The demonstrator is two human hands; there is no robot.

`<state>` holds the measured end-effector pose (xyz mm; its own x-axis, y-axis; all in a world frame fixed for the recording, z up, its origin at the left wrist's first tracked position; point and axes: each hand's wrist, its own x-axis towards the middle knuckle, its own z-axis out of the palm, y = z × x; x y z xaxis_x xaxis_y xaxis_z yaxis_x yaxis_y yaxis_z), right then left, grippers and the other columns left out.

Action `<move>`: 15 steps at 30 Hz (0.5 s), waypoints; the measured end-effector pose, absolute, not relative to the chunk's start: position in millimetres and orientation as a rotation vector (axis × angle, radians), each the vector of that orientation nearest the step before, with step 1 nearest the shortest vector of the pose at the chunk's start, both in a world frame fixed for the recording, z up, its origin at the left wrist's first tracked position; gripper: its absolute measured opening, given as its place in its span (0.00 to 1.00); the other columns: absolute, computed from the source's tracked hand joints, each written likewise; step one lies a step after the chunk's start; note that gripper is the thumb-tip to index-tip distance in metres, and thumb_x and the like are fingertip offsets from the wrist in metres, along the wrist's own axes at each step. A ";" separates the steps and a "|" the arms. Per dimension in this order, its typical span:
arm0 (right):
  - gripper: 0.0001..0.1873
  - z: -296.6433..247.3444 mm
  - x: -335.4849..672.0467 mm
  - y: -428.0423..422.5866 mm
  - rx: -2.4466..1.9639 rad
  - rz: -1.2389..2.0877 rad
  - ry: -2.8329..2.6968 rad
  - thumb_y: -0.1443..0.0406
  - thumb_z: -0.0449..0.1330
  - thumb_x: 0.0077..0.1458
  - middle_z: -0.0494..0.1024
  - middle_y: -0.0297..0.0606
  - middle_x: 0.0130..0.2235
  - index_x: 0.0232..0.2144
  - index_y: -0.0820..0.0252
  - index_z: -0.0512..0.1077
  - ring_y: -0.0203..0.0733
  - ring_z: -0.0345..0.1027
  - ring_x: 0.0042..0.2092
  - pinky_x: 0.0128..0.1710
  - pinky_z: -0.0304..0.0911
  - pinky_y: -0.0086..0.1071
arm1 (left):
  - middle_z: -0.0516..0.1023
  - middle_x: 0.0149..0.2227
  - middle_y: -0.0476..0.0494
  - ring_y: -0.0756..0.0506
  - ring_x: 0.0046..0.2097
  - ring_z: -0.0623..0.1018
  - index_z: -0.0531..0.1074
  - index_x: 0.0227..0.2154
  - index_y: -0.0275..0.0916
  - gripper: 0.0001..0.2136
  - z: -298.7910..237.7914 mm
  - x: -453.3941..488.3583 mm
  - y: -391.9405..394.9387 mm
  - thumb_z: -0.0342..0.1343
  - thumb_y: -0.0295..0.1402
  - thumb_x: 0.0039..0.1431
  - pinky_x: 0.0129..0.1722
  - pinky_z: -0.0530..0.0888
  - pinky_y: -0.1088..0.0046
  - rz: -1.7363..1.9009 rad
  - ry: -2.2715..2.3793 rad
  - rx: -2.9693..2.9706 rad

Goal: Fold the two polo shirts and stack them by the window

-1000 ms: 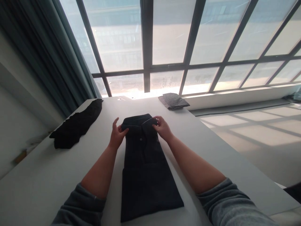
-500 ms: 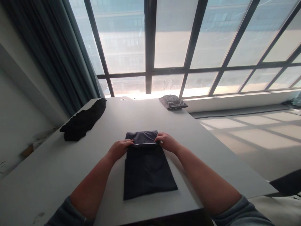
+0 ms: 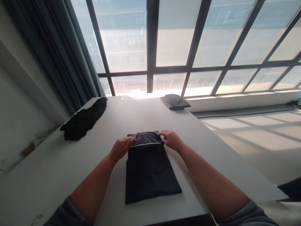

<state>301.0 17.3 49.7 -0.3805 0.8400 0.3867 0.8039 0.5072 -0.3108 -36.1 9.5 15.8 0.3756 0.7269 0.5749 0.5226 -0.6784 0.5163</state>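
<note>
The counter [image 3: 207,163] runs from the bottom of the frame back to the window [image 3: 124,37], which spans the top. On it, the near garment [image 3: 151,171] lies just below the frame's centre, with the left grip [image 3: 120,148] at its upper left edge and the right grip [image 3: 174,140] at its upper right corner. Left of centre, the far garment [image 3: 84,121] lies along the counter's left edge; right of centre, a cloth bundle [image 3: 176,102] sits at the back right corner. A curtain [image 3: 56,47] hangs upper left; floor [image 3: 265,135] lies to the right.
</note>
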 end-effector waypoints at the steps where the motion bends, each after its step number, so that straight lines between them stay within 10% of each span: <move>1: 0.25 49.1 296.8 20.1 -1.334 0.084 -2.198 0.74 0.52 0.57 0.79 0.38 0.53 0.52 0.57 0.79 0.41 0.74 0.54 0.60 0.67 0.33 | 0.84 0.52 0.42 0.41 0.51 0.83 0.81 0.50 0.43 0.19 14.2 -33.9 16.7 0.46 0.42 0.73 0.55 0.79 0.61 1.294 1.155 2.323; 15: 0.44 10.6 250.3 35.5 -1.708 0.168 -2.419 0.45 0.48 0.67 0.38 0.41 0.75 0.76 0.62 0.47 0.51 0.31 0.77 0.77 0.34 0.49 | 0.63 0.70 0.32 0.28 0.72 0.59 0.65 0.68 0.40 0.32 -25.1 37.2 43.9 0.48 0.53 0.68 0.70 0.55 0.44 0.761 1.797 2.474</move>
<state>250.3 35.5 10.6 -0.3264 0.9420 0.0780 0.9222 0.3354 -0.1926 37.2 43.9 -25.1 0.2328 0.8933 0.3845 0.8977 -0.3495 0.2684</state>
